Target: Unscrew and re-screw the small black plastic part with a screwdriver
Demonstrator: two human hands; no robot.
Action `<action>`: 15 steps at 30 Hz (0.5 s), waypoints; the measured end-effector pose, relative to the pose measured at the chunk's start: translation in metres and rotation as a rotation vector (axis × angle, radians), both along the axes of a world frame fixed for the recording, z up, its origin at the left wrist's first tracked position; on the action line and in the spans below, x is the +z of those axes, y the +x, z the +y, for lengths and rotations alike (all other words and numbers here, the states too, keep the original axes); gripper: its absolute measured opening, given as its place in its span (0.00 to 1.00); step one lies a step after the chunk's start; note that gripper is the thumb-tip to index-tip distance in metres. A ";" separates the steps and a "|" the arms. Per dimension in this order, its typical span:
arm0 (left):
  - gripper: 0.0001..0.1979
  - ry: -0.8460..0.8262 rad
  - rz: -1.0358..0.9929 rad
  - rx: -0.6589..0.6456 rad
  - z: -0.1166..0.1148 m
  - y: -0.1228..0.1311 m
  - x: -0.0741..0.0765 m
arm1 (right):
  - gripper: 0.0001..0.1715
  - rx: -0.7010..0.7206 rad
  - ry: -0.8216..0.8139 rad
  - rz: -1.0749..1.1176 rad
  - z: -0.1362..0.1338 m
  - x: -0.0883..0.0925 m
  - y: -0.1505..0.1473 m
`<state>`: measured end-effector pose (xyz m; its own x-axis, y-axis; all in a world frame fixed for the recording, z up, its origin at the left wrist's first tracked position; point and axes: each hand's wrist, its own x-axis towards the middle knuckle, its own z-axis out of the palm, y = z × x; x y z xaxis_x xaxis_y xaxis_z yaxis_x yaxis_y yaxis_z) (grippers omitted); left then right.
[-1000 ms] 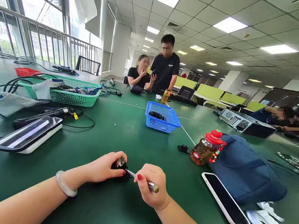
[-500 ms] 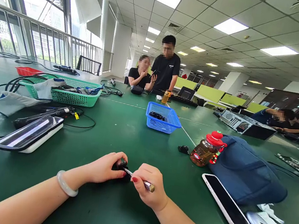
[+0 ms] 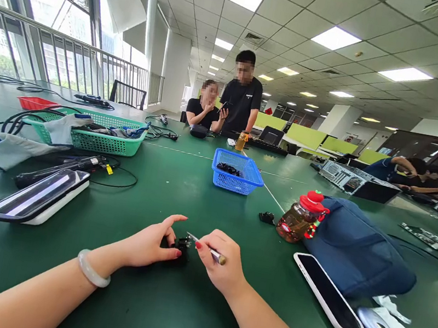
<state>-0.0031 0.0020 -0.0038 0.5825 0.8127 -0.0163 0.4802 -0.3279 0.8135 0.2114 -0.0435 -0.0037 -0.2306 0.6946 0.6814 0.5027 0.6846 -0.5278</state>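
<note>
Two bare hands work apart, near each other, over one broad, dark green table (image 3: 156,193). The left hand (image 3: 150,242), with one pale, round bangle (image 3: 93,270) at its wrist, is closed by thumb and curled fingers on one small, black, irregular part (image 3: 183,244), its index finger stretched clear above. That part sits at the near middle of the table, between the hands. The right hand (image 3: 222,261) grips one slim, pen-like tool with a silvery metal shaft (image 3: 216,255), slanted so that its tip is at the part's upper side; whether the two touch cannot be told.

Beyond stand three plastic containers: one blue, rectangular, openwork basket (image 3: 236,183) with black pieces inside, one mint-green, openwork basket (image 3: 109,144) and one small red tray (image 3: 37,103). To the right are one clear, red-lidded jar (image 3: 293,223) of brownish contents and one white-edged, black-screened phone (image 3: 329,295). Two people in black shirts (image 3: 245,101) are at the far side, one seated, one standing.
</note>
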 end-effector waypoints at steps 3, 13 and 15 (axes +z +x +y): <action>0.36 0.022 -0.027 0.028 0.001 -0.001 0.003 | 0.14 -0.098 -0.166 -0.086 0.007 -0.001 0.004; 0.27 0.327 0.219 0.411 0.012 -0.014 0.008 | 0.20 -0.200 -0.489 -0.502 0.019 -0.013 0.013; 0.26 0.344 0.283 0.407 0.013 -0.015 0.007 | 0.21 -0.192 -0.482 -0.551 0.020 -0.015 0.013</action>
<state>-0.0181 0.0153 0.0027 0.2346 0.9557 0.1779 0.8050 -0.2936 0.5156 0.2249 -0.0235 -0.0190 -0.2946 0.9489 0.1130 0.8676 0.3151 -0.3846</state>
